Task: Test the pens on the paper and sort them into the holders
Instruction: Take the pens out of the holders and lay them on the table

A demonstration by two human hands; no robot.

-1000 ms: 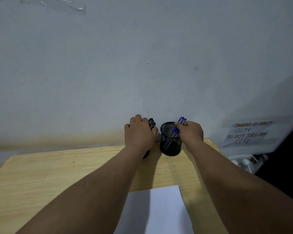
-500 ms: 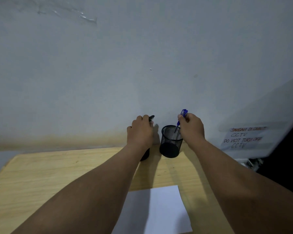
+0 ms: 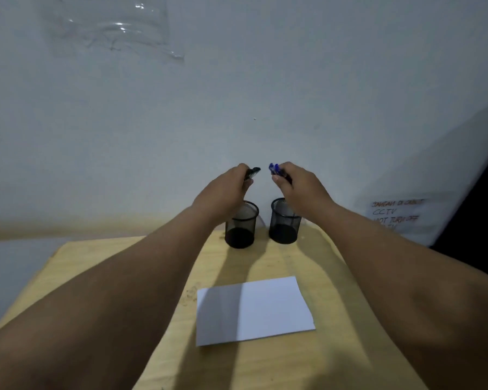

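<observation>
Pens: left hand (image 3: pixel 226 190) grips black pens (image 3: pixel 252 172) | right hand (image 3: pixel 299 184) grips blue pens (image 3: pixel 275 168) | both above mesh holders (image 3: pixel 241 225), seemingly emptied.

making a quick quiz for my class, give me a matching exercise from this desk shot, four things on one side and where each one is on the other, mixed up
Things
1. black pens
2. blue pens
3. sheet of paper
4. mesh pen holders

Places
A. flat on the near part of the desk
B. gripped in the right hand
C. standing at the desk's far edge by the wall
D. gripped in the left hand

Pairs: 1-D, 2-B, 3-A, 4-C
</observation>
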